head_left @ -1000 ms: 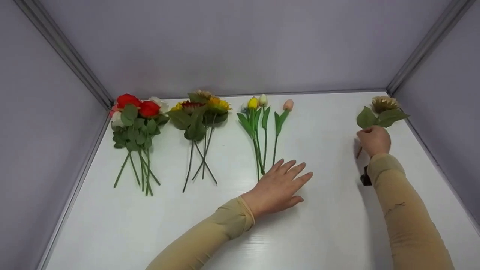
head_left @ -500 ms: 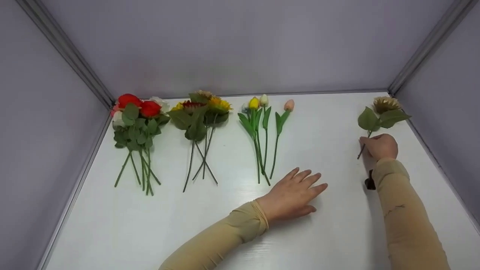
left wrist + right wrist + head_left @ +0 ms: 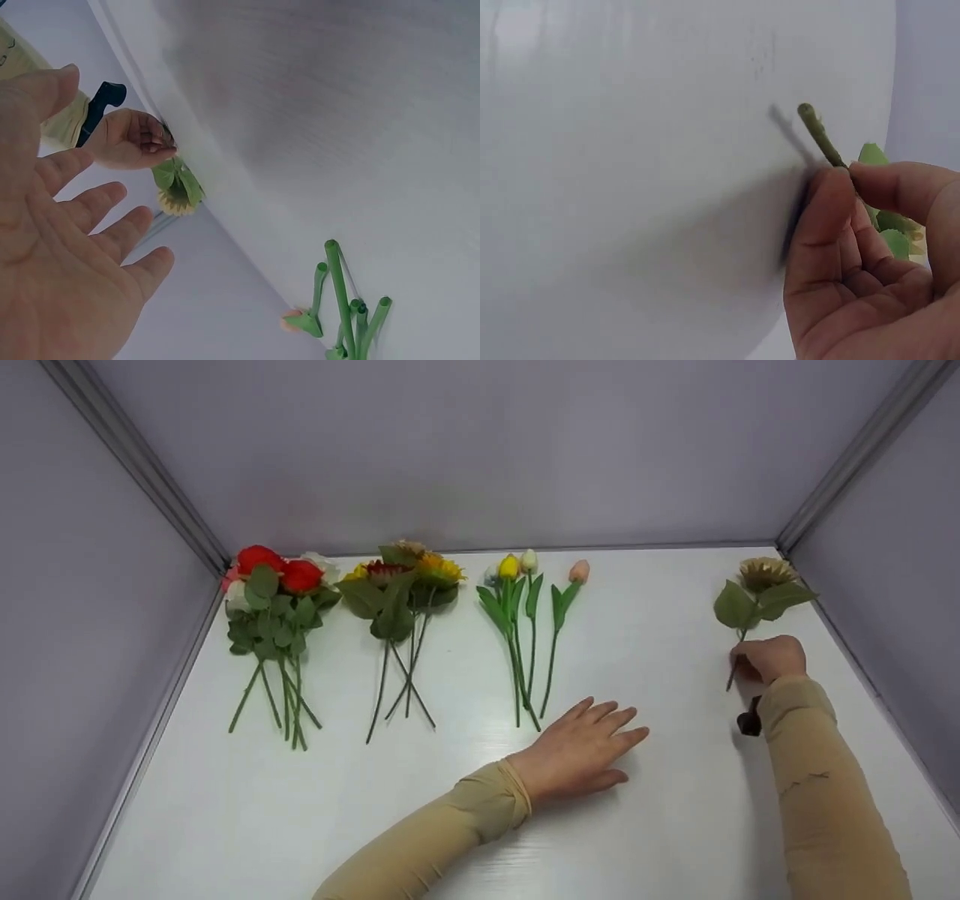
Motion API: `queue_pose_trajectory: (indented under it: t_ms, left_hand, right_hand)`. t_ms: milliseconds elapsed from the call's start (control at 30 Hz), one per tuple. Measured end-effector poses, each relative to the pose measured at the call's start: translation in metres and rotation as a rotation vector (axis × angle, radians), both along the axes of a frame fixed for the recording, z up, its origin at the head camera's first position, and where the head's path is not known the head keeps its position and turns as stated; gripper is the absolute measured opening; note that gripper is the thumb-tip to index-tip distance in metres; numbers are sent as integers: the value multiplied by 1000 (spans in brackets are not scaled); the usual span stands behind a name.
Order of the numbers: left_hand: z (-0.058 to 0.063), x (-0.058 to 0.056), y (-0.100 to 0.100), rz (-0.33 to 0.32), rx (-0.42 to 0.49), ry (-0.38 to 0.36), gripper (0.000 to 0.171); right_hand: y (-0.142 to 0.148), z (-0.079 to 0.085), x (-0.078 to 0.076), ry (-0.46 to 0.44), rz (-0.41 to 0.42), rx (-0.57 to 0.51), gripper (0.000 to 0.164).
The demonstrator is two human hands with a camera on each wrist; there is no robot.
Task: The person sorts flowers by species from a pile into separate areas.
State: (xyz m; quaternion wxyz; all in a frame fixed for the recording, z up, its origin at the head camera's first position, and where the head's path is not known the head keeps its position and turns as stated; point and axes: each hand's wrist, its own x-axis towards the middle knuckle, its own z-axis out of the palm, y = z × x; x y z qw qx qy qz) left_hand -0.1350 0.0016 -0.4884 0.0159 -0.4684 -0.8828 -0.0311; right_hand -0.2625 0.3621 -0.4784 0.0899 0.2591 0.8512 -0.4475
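Note:
A beige artificial sunflower (image 3: 766, 574) with two broad green leaves lies toward the back right of the white table. My right hand (image 3: 774, 658) pinches its stem (image 3: 823, 139) between thumb and forefinger; the cut end sticks out past the fingertips in the right wrist view. My left hand (image 3: 581, 754) is spread palm down low over the table, fingers straight, holding nothing. Just beyond it lie several tulips, among them a yellow tulip (image 3: 508, 567) and, a little apart, a pink tulip (image 3: 578, 571). Their green stem ends (image 3: 339, 292) show in the left wrist view.
Red and white roses (image 3: 259, 561) lie in a bunch at the far left. Between them and the tulips is a bunch of sunflowers (image 3: 437, 568) with crossed stems. Grey panels (image 3: 495, 450) wall the table (image 3: 225, 825) at the back and both sides.
My right hand has slid down the stem toward me and slightly right, and the stem's lower end has swung right. My left hand has moved right, off the tulip stems, and back slightly.

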Motion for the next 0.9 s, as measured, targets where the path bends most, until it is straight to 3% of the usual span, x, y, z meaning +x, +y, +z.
queue_pose_trajectory:
  t_ms: [100,200,367,533,667,800,900]
  left_hand:
    - [0,-4,-6,17,28,-23,66]
    - [0,-11,-15,55,87,-64,61]
    - [0,-25,-33,161,257,-194,51]
    - [2,-38,-51,350,536,-454,41]
    - [6,-50,-63,493,817,-668,35]
    - [9,-63,-76,582,1068,-835,33]
    - [10,-70,-85,631,1190,-922,37]
  right_hand:
    - [-1,0,1,-2,-39,-164,10]
    - [-10,1,3,35,-32,-272,24]
    - [-39,2,5,119,77,-303,43]
    - [-90,4,5,144,178,-317,46]
    - [-146,5,15,188,260,-353,43]
    - [-204,4,34,240,333,-396,40]
    - [-238,3,48,255,370,-448,34]
